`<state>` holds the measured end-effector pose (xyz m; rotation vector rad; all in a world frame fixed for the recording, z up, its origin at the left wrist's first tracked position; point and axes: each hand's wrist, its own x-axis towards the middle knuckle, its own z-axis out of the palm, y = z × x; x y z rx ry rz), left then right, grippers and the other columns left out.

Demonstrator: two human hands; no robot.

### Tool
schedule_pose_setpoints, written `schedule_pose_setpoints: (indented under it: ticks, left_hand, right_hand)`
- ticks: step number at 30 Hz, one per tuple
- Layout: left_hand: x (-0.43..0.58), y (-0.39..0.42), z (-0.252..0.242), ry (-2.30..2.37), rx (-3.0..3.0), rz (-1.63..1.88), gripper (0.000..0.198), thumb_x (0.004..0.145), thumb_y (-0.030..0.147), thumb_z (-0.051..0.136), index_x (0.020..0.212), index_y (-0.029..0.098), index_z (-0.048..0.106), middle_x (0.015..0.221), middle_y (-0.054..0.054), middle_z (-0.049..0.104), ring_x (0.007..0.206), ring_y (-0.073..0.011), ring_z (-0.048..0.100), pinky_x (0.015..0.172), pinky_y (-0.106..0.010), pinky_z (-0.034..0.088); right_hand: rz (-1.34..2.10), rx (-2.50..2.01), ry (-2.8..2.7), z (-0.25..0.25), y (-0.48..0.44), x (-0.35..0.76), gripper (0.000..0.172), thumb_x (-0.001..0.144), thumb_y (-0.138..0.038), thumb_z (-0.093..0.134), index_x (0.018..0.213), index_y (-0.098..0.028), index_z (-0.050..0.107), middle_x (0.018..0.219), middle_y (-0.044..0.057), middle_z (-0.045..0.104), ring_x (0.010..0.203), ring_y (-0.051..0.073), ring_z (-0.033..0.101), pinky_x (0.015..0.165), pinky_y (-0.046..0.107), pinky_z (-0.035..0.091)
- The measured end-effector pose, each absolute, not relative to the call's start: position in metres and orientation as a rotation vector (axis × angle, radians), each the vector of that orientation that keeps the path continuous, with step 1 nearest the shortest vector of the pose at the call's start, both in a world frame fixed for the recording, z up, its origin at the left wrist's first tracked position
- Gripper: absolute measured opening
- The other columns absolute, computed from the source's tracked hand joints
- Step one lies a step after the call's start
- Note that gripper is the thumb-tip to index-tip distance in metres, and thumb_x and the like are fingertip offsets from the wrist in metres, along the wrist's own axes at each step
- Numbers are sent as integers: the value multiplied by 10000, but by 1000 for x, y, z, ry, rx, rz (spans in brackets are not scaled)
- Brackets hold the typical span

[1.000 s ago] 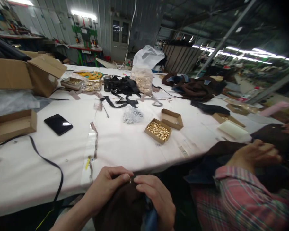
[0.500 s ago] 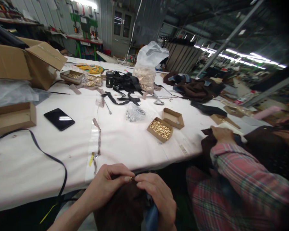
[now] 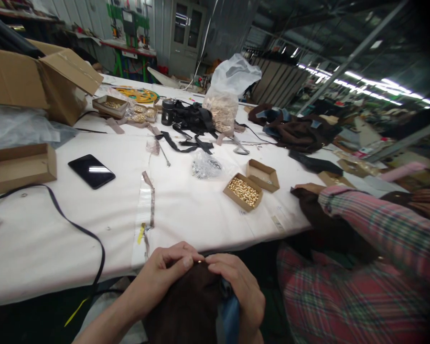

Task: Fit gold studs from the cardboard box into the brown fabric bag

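Note:
A dark brown garment [image 3: 186,306] with a blue lining hangs between my hands below the table's front edge. My left hand [image 3: 170,267] pinches its top edge from the left, thumb toward me. On the other side my right hand [image 3: 240,286] grips the same edge, its fingers curled over the cloth and the blue part. Between the fingertips shows a small gold metal piece [image 3: 199,261] on the cloth's edge. A small cardboard box [image 3: 242,192] of similar gold pieces stands on the table ahead.
An open cardboard box [image 3: 262,176], a clear bag of silver pieces [image 3: 205,167] and a phone [image 3: 91,171] lie on the white table [image 3: 186,205]. A black cord [image 3: 71,222] drapes over its left edge. At right, a co-worker's plaid sleeve [image 3: 376,215] reaches over brown cloth.
The gold piece now shows between my fingertips, and my thumb has drawn back slightly from it. The co-worker's arm has shifted, pulling the brown cloth. The view has moved slightly.

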<state>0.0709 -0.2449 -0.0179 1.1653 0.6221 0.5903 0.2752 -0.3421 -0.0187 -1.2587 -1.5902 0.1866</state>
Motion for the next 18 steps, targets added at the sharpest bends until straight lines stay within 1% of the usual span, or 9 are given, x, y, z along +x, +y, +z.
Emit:
schedule_pose_setpoints:
  ticks: [2,4,6,9,13,16,17,18]
  left_hand:
    - [69,-246,-16,614,1183,589,359,1110,541,690,1222,268,895,1190,-80,736,1133,-272,663,978,-347,469]
    - [67,-247,-14,623,1242,617,364,1122,539,672,1170,259,900,1158,-77,725,1097,-260,658,954,-339,461]
    - [67,-248,-11,626,1309,662,384,1128,533,667,1042,236,895,1097,-70,709,1035,-238,653,915,-327,452]
    - [67,-251,-7,591,1387,706,462,1136,519,658,860,191,831,1039,-68,692,966,-211,648,858,-316,447]
    - [71,-246,-3,541,1434,720,446,1135,511,664,890,179,832,1015,-71,718,929,-202,670,840,-317,472]
    - [75,-239,-4,581,1466,705,494,1139,563,635,880,179,808,962,-62,728,892,-205,677,813,-327,476]
    - [76,-237,-5,611,1478,688,514,1152,585,596,913,185,814,973,-63,742,911,-214,688,828,-333,487]
    - [77,-236,-6,646,1486,666,521,1165,603,553,998,197,833,1032,-69,769,980,-231,711,885,-341,508]
  right_hand:
    - [176,-1262,-1582,-17,-342,273,233,1176,-164,528,1155,-215,755,1132,78,807,1081,220,785,920,345,653]
    - [178,-1265,-1574,-14,-342,272,248,1180,-165,512,1158,-218,753,1136,81,804,1084,221,785,927,346,653]
    - [207,-1276,-1556,-12,-343,272,256,1187,-173,500,1153,-224,748,1137,74,800,1086,211,782,930,330,644]
    - [270,-1286,-1541,-10,-344,277,233,1181,-173,515,1149,-232,738,1143,67,796,1092,205,777,934,314,633]
    - [383,-1268,-1578,-15,-344,287,212,1148,-171,569,1151,-246,767,1117,57,813,1029,210,795,890,302,649]
    - [485,-1293,-1584,-18,-339,290,207,1098,-165,616,1152,-251,797,1117,41,825,1012,215,801,902,302,646]
    - [500,-1337,-1557,-17,-335,292,207,1066,-160,630,1125,-247,809,1091,34,827,993,219,800,893,301,639]
    - [507,-1399,-1514,-15,-330,294,207,1022,-160,637,1081,-240,819,1041,28,828,952,223,797,864,298,631]
